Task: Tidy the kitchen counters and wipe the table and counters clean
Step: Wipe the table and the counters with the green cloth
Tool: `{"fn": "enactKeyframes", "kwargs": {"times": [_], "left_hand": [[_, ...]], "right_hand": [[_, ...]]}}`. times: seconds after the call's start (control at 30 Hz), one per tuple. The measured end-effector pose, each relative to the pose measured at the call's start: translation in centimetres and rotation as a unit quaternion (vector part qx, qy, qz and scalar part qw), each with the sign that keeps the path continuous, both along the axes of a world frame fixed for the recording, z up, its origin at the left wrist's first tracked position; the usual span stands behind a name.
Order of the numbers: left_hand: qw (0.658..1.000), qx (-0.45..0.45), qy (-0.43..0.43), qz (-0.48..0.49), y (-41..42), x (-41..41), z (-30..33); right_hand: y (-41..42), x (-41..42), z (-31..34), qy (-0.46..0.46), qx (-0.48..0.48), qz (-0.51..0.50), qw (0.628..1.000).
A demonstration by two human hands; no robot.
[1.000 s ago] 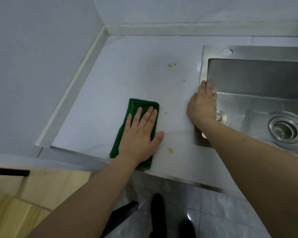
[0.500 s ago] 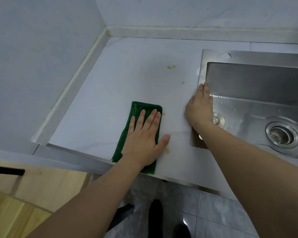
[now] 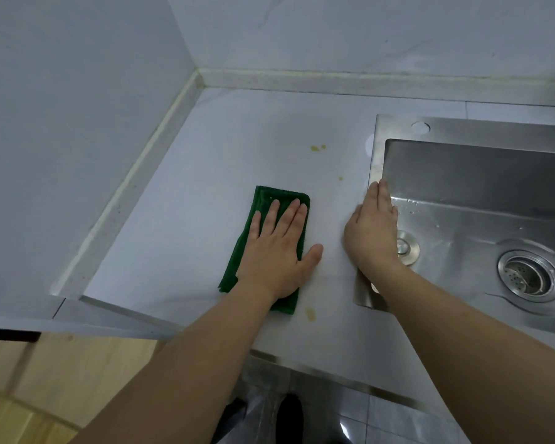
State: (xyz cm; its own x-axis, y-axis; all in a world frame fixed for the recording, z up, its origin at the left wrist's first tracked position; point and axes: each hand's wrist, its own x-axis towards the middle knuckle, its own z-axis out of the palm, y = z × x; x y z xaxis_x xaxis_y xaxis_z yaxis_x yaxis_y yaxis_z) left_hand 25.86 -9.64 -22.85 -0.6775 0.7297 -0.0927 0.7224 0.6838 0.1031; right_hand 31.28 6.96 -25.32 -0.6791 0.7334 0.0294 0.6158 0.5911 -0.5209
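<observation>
Wiping of the counter (image 3: 205,174) is in hand: a folded green cloth (image 3: 263,200) is pressed flat under the left hand (image 3: 277,254), fingers spread; the right hand (image 3: 370,232), fingers extended together, is braced on the sink rim (image 3: 377,149). Yellow spots (image 3: 316,148) ahead should be swept next.

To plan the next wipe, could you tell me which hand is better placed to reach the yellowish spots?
Left hand: it presses the green cloth; the right hand rests cloth-free on the sink rim.
</observation>
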Motion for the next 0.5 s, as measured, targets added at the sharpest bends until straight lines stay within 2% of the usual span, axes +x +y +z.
{"fn": "enactKeyframes", "kwargs": {"times": [0.17,0.3,0.5], "left_hand": [[1.000,0.001,0.002,0.006,2.3,-2.5,0.1],[1.000,0.008,0.001,0.008,4.2,-4.5,0.2],[1.000,0.013,0.010,0.003,5.9,-6.6,-0.3]], "right_hand": [[0.1,0.0,0.4,-0.001,0.014,-0.003,1.000],[2.5,-1.4,0.7,0.011,0.071,-0.006,0.997],[8.3,-5.4,2.4,-0.049,0.125,0.028,0.990]]}}
